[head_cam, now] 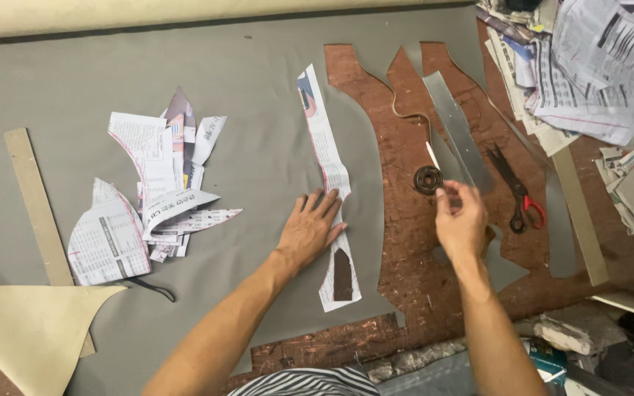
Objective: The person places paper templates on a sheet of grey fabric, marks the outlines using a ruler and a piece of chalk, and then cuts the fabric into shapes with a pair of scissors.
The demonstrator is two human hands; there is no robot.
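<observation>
Flat on the grey fabric [258, 147], the left hand [310, 229] spreads open fingers, pressing down the long newspaper pattern strip [328, 158]. Right of it, the right hand [461, 220] hovers, fingertips pinched on a small white chalk piece [432, 155].

A worn brown worktable [412, 242] carried grey fabric [243, 95] under the left hand [308, 229]; scissors [515, 192] lay just right of the right hand [461, 220].

Long newspaper pattern strip [329, 176] flat on grey fabric [258, 110].
</observation>
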